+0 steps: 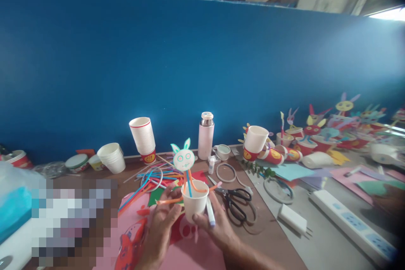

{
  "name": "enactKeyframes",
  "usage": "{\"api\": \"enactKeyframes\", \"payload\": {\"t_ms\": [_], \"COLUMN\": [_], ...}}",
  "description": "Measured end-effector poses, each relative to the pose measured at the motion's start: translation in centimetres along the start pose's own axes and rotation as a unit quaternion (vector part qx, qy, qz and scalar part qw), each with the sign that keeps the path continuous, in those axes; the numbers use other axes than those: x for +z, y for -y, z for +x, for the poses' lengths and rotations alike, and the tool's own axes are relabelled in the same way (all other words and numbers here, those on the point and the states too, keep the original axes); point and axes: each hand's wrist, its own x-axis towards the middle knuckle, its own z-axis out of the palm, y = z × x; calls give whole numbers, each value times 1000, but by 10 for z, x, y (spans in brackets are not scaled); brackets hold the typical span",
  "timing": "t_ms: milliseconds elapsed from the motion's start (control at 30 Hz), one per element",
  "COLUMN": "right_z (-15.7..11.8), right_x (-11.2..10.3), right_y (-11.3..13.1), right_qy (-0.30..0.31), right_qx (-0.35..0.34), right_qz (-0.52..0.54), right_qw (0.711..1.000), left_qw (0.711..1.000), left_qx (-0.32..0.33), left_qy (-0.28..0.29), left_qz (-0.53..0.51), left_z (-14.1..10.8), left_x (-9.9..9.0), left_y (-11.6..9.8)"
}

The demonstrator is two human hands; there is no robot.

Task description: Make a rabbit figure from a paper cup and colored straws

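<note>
A white paper cup [194, 204] stands upright between my hands over pink paper. From it rises a white paper rabbit head [184, 160] with green-edged ears and a drawn face, on blue and orange strips. My right hand [220, 221] grips the cup's right side, thumb on its front, with a white marker [210, 213] tucked between the fingers. My left hand [164, 215] curls at the cup's left side, its thumb near the wall and its fingertips partly hidden behind. An orange strip [169, 201] sticks out over that hand.
Black-handled scissors [236, 202] lie right of the cup. Behind are coloured straws [164, 175], a cup stack [142, 137] and a pink thermos [206, 137]. Finished paper-animal cups [306, 143] crowd the right, near a power strip [351, 223]. Red cut-outs [128, 244] lie at front left.
</note>
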Motion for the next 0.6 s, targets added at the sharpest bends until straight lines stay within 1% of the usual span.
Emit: {"api": "enactKeyframes", "payload": {"t_ms": [167,200,300,400,500,600], "right_z": [-1,-1,-2,-4,-4,-1], "right_x": [4,5,6,2,-3,-4], "right_y": [1,2,2,-2,-5,-5], "right_qy": [11,11,24,28,-18,-66], "right_qx": [5,9,18,19,41,55], "right_qz": [13,10,-1,-10,-20,-1], "right_qw": [1000,1000,1000,999,999,996], "left_qw": [995,994,993,994,996,997], "left_qx": [4,5,-6,-16,-9,-8], "left_qy": [61,58,19,-5,-13,-12], "left_qz": [76,87,114,109,83,72], "left_z": [-4,-4,-5,-6,-8,-10], "left_x": [9,10,13,14,17,20], "left_y": [0,0,0,-2,-6,-8]}}
